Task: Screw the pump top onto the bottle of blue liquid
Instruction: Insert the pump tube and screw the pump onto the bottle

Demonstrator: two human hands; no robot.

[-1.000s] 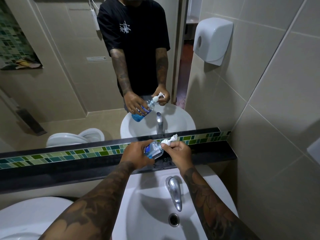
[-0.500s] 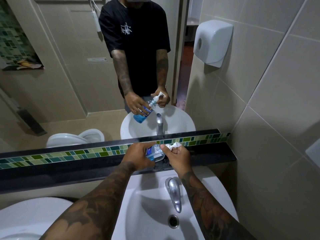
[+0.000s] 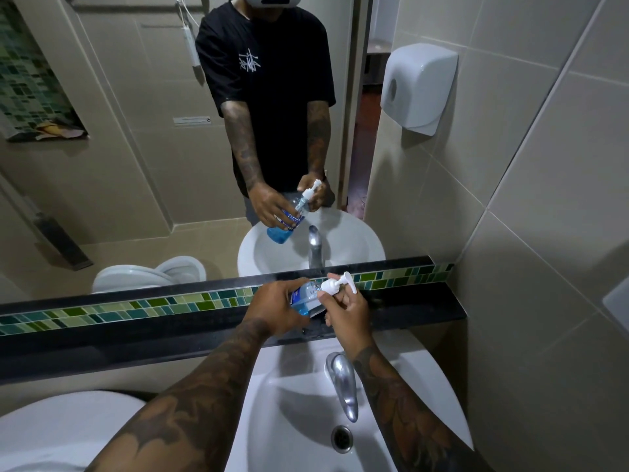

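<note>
A clear bottle (image 3: 304,299) with blue liquid in it is tilted over the black ledge, its neck pointing right. My left hand (image 3: 276,310) is wrapped around its body. The white pump top (image 3: 335,285) sits on the bottle's neck, nozzle pointing right. My right hand (image 3: 347,310) holds the pump's collar with thumb and fingertips from below. Both hands hover above the back of the sink. The mirror repeats the bottle, pump and hands.
A white sink (image 3: 299,403) with a chrome tap (image 3: 343,383) and drain (image 3: 341,438) lies below my hands. A black ledge (image 3: 415,310) with a green tile strip runs under the mirror. A white paper dispenser (image 3: 417,86) hangs on the right wall. A toilet (image 3: 51,434) stands at lower left.
My right hand has turned on the pump's collar; its fingers opened out below the pump, and the nozzle now shows in full, pointing right. The bottle stays in my left hand.
</note>
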